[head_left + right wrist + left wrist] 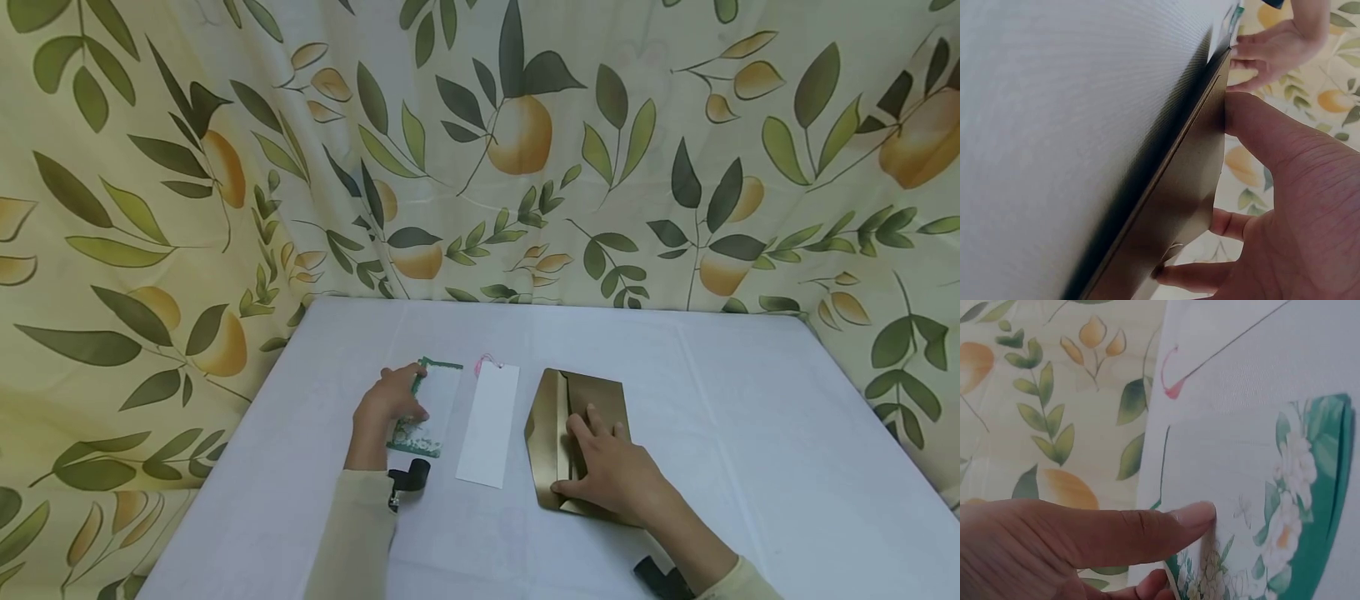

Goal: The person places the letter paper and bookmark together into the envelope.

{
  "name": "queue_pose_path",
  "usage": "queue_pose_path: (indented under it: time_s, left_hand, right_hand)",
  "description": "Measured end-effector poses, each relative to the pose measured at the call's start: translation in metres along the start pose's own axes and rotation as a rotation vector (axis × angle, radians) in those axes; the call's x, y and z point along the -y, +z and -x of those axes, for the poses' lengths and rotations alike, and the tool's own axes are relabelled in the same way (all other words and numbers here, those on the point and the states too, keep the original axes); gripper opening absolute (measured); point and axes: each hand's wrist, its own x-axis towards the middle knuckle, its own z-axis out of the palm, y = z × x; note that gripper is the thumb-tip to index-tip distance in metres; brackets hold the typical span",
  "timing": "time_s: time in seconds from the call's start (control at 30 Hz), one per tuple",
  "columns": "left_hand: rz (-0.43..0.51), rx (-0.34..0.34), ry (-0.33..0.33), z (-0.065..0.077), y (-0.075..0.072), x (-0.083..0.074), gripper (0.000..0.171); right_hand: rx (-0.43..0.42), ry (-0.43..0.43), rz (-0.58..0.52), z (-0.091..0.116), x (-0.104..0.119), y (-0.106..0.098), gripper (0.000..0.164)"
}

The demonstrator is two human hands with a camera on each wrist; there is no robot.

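Note:
My left hand (pixel 395 393) is at a white card with a green floral border (pixel 438 400). In the left wrist view the thumb (pixel 1194 515) lies on the card's face, and other fingertips show at its near edge, so the card is pinched there. A gold envelope (pixel 553 400) lies to the right, its pointed flap turned left. Spread across the envelope, my right hand (pixel 611 467) touches it with thumb and fingertips. In the right wrist view the thumb (pixel 1254 115) and fingers (pixel 1194 275) meet the envelope's surface (pixel 1179 194).
A plain white bookmark-like strip (pixel 489 425) with a pink tassel (pixel 487 360) lies between the card and the envelope. All of it rests on a white-covered table (pixel 720 417). Behind hangs a curtain (pixel 630 250) printed with fruit and leaves.

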Motion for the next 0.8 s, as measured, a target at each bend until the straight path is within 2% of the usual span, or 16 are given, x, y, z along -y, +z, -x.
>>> queue_pose_path:
  time_s: [0.1, 0.2, 0.4, 0.57, 0.8]
  left_hand:
    - [0.009, -0.003, -0.027, 0.002, 0.0, -0.003, 0.076]
    - [0.009, 0.01, -0.018, 0.002, 0.0, -0.003, 0.072]
    - [0.054, 0.035, 0.054, -0.001, -0.002, 0.005, 0.069]
    - [0.058, 0.013, 0.125, -0.006, -0.003, 0.015, 0.07]
    - [0.055, -0.001, 0.139, -0.008, -0.007, 0.021, 0.071]
  right_hand:
    - [0.006, 0.002, 0.013, 0.0, 0.0, 0.0, 0.088]
    - [0.008, 0.003, 0.011, 0.0, 0.0, 0.0, 0.088]
    - [0.007, 0.001, 0.004, -0.001, -0.001, 0.002, 0.084]
    - [0.002, 0.002, 0.0, 0.0, 0.0, 0.002, 0.085]
    - [0.004, 0.004, 0.001, -0.001, 0.0, 0.0, 0.085]
